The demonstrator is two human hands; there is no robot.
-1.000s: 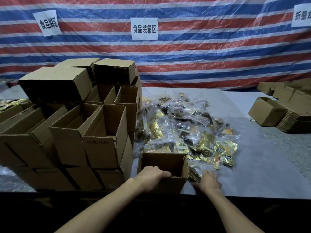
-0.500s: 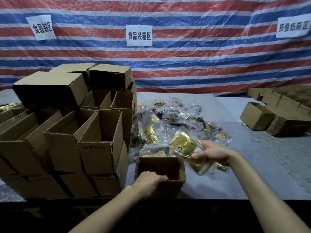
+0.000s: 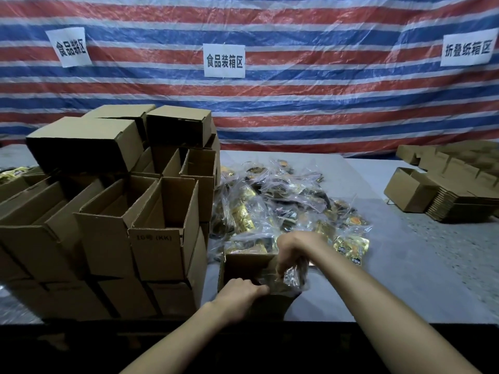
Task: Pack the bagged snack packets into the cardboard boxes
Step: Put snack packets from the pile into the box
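While the left hand curls its fingers over the near rim of the small open cardboard box at the lower centre of the frame, the right hand comes down from above with its fingers bent round a clear bag of snack packets. The bag sits partly inside the box's mouth, toward its right side, with crinkled plastic rising above the rim. The box stands on the grey table, close to its near edge.

Just behind the box, in the middle of the frame, lies the loose heap of bagged snack packets, with gold and dark wrappers showing through clear plastic. A stack of empty cardboard boxes fills the left half, most with flaps up and mouths open; one front box is printed "(KK)". At the right edge lie flattened cartons beside one made-up box. A red, white and blue striped tarpaulin hangs across the back, with white paper signs fixed to it.
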